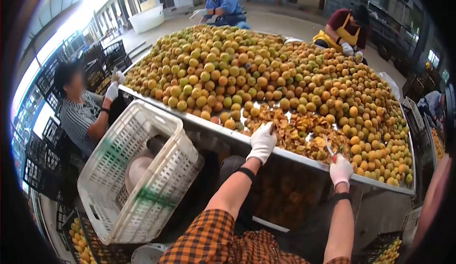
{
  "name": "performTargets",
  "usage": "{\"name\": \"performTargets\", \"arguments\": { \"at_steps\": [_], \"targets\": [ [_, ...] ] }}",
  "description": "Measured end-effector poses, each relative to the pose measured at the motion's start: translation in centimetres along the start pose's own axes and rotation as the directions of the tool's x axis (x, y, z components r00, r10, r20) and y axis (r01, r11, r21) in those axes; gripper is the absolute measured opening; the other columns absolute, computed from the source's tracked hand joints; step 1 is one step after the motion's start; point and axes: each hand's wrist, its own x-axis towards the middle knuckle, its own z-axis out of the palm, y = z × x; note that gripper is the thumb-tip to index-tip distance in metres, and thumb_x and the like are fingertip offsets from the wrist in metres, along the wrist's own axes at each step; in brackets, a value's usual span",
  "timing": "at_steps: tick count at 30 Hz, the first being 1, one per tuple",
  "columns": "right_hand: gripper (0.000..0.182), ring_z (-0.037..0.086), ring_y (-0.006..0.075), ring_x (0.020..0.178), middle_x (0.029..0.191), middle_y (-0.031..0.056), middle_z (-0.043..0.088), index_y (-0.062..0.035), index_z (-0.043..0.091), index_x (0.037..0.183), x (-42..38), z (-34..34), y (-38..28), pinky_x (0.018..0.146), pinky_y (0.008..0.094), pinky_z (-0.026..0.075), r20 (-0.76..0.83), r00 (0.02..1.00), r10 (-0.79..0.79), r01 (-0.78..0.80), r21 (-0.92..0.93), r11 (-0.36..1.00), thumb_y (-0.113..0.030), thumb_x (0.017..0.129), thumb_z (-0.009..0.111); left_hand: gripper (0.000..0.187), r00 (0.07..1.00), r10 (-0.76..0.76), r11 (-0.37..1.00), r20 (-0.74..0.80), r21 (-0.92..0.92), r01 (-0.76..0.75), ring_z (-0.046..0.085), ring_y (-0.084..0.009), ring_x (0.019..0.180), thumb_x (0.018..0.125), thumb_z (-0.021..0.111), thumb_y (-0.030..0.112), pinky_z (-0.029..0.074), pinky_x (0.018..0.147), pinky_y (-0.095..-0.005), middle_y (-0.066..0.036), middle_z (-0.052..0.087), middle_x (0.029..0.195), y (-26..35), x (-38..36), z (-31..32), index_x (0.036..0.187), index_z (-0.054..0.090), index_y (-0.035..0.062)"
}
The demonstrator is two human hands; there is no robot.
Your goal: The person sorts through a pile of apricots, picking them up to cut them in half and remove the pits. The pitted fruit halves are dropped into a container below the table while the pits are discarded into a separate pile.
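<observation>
A large heap of round yellow-orange and greenish fruits [228, 69] covers the metal-edged table in front of me. Near its front edge lies a pile of brownish fruit peelings [304, 130]. My left hand [262, 144], in a white glove, is at the left side of the peelings, its fingers closed around a small brown thing that is mostly hidden. In my right hand [341, 171], also gloved, is a knife [328, 146] with a thin pale blade and a bit of red at the grip. Its blade points up and left over the peelings.
A white plastic crate [137, 169] stands tilted left of me, against the table edge [304, 162]. One person [80, 107] is at the left, another [223, 5] behind the heap, a third [349, 28] at the far right. Black crates [42, 164] are stacked at left.
</observation>
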Motion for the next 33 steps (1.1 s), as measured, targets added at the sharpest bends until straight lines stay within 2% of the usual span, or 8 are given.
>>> {"name": "performTargets", "arguments": {
  "at_steps": [5,6,9,13,21,23,28,33],
  "targets": [
    [0.015,0.065,0.0362,0.084,0.083,0.0166,0.068,-0.0137,0.064,0.091,0.4,-0.2,-0.4,0.072,0.0481,0.050,-0.001,1.000,0.015,-0.015,0.034,0.999,-0.026,0.083,0.059,0.014,0.998,-0.038,0.999,0.045,0.005,0.038,0.063,-0.0321,0.083,0.080,0.062,0.016,0.050,0.071,-0.0412,-0.011,0.064,0.086,0.5,0.2,-0.5,0.093,0.063,0.0147],
    [0.015,0.065,0.0367,0.084,0.083,0.0166,0.068,-0.0140,0.063,0.091,0.0,-1.0,-0.8,0.072,0.0489,0.050,0.013,1.000,0.012,-0.013,0.022,1.000,-0.025,0.083,0.058,0.019,1.000,-0.007,0.998,0.030,0.061,0.005,0.065,-0.0319,0.083,0.079,0.064,0.012,0.052,0.074,-0.0396,-0.013,0.066,0.088,0.6,0.4,-0.6,0.097,0.067,0.0115],
    [0.021,0.064,0.0372,0.085,0.086,0.0161,0.068,-0.0145,0.062,0.091,-0.4,-0.9,0.8,0.073,0.0500,0.048,0.053,0.998,0.039,-0.041,0.027,0.999,-0.033,0.086,0.054,0.017,0.999,0.022,1.000,0.037,0.021,-0.023,0.065,-0.0319,0.082,0.080,0.064,0.012,0.052,0.073,-0.0387,-0.013,0.066,0.088,1.2,-0.4,0.3,0.096,0.067,0.0107],
    [0.016,0.064,0.0376,0.087,0.087,0.0155,0.068,-0.0131,0.061,0.093,0.2,-0.5,-0.2,0.075,0.0489,0.049,0.059,0.998,0.005,-0.008,0.051,0.999,-0.025,0.084,0.057,0.019,0.998,0.037,0.999,0.047,0.011,-0.038,0.064,-0.0312,0.084,0.081,0.062,0.013,0.051,0.075,-0.0385,-0.011,0.066,0.088,-0.5,0.4,-0.1,0.099,0.066,0.0128],
    [0.016,0.065,0.0356,0.086,0.087,0.0146,0.068,-0.0125,0.061,0.094,0.1,-1.0,-0.6,0.075,0.0469,0.050,0.088,0.996,0.018,-0.022,0.045,0.999,-0.024,0.084,0.056,0.018,0.993,-0.034,0.999,0.117,0.014,0.032,0.065,-0.0303,0.085,0.082,0.062,0.014,0.052,0.075,-0.0373,-0.011,0.067,0.091,-0.7,0.4,-0.4,0.099,0.067,0.0118],
    [0.016,0.065,0.0354,0.086,0.087,0.0144,0.068,-0.0126,0.060,0.094,-0.3,-0.8,-0.5,0.075,0.0467,0.050,0.074,0.997,0.013,-0.018,0.058,0.998,-0.024,0.084,0.057,0.019,0.997,0.018,0.999,0.070,0.026,-0.020,0.065,-0.0299,0.086,0.082,0.062,0.014,0.052,0.076,-0.0369,-0.011,0.067,0.093,-0.5,0.2,-0.4,0.100,0.067,0.0111],
    [0.016,0.065,0.0354,0.086,0.087,0.0143,0.068,-0.0131,0.060,0.094,-0.1,-0.9,-0.9,0.074,0.0471,0.050,0.092,0.995,0.023,-0.025,0.024,0.999,-0.025,0.084,0.056,0.020,0.994,-0.005,1.000,0.107,0.028,0.002,0.065,-0.0301,0.085,0.081,0.063,0.013,0.052,0.075,-0.0371,-0.011,0.067,0.092,-0.8,0.2,-0.6,0.101,0.066,0.0116],
    [0.015,0.065,0.0360,0.082,0.083,0.0141,0.068,-0.0143,0.061,0.092,-0.4,-0.7,-0.6,0.070,0.0482,0.049,0.067,0.998,0.020,-0.022,0.043,0.999,-0.027,0.084,0.057,0.020,0.995,0.097,0.995,0.007,0.038,-0.097,0.066,-0.0304,0.084,0.080,0.064,0.012,0.052,0.074,-0.0373,-0.012,0.067,0.092,-0.7,0.1,-0.7,0.100,0.067,0.0096]
  ]
}}
